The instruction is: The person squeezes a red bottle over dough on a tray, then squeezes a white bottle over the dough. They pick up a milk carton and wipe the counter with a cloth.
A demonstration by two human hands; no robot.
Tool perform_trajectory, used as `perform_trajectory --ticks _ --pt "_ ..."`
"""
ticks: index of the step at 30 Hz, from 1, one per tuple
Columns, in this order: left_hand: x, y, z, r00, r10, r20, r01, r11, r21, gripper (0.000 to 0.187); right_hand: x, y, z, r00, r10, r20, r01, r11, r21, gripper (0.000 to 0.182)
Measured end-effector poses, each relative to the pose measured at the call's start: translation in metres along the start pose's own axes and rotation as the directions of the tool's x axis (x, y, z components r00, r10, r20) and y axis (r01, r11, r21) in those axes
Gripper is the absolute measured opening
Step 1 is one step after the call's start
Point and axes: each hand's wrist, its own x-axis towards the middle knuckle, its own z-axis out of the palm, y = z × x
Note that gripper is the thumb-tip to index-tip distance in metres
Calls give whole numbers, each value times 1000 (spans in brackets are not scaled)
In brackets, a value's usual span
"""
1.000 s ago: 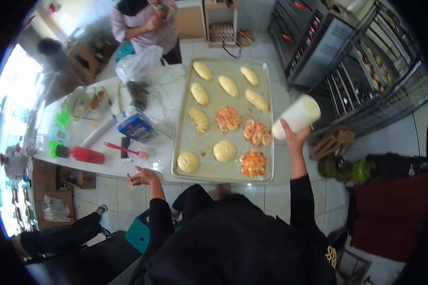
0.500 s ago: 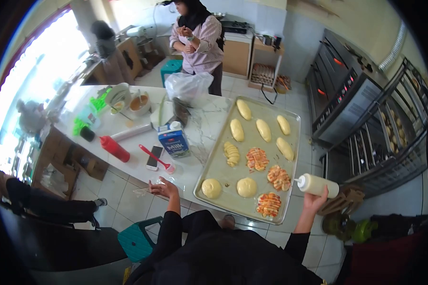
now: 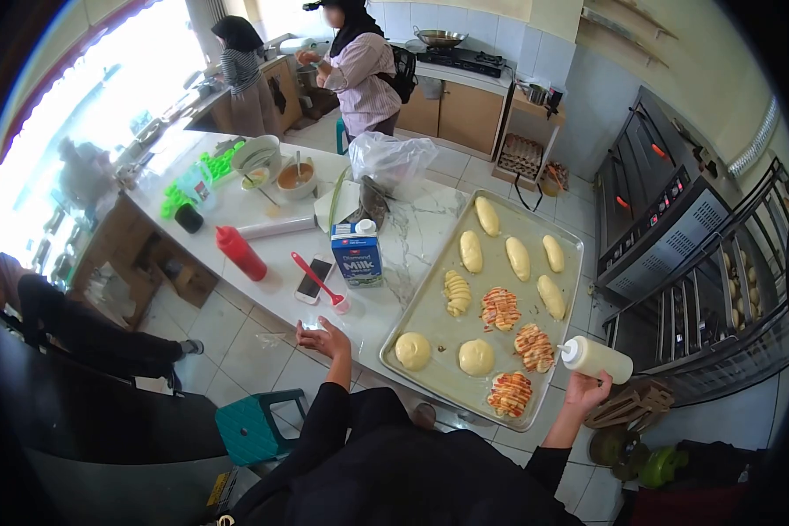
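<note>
My right hand is wrapped round a squeeze bottle of pale cream sauce, lying nearly level with its nozzle pointing left, over the right edge of a metal tray. On the tray are several smooth dough pieces, a ridged one, and three topped with red and pale sauce, one of them beside the nozzle. My left hand is empty, fingers apart, at the table's front edge. Just beyond it are a red brush in a small cup, a phone and a milk carton.
A red squeeze bottle, bowls and a plastic bag are on the marble table. A green stool stands below. Ovens and a rack are at right. Three other people are nearby, two beyond the table, one at left.
The view has shifted, so the table and tray appear further right. The person in the striped shirt has turned sideways. Both my hands keep nearly the same pose, the cream bottle still held.
</note>
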Motion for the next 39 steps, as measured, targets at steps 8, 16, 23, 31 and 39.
perform_trajectory --ticks 8,16,23,31,39 --pt "0 -2 1 1000 10 -16 -10 1000 -15 58 -11 18 16 990 72 119 -65 996 -61 54" --pt "-1 1 -1 1000 3 -10 -3 1000 10 59 -27 29 38 948 230 222 -236 972 4 66" --pt "0 1 -1 999 -5 40 3 999 37 63 -31 27 44 922 279 267 -301 953 42 62" --pt "1 3 -1 999 -24 40 22 999 39 61 -28 14 14 994 108 34 -93 949 -300 53" --pt "6 -24 14 996 77 -43 -74 995 71 58 -40 19 31 906 -400 136 352 537 -767 53"
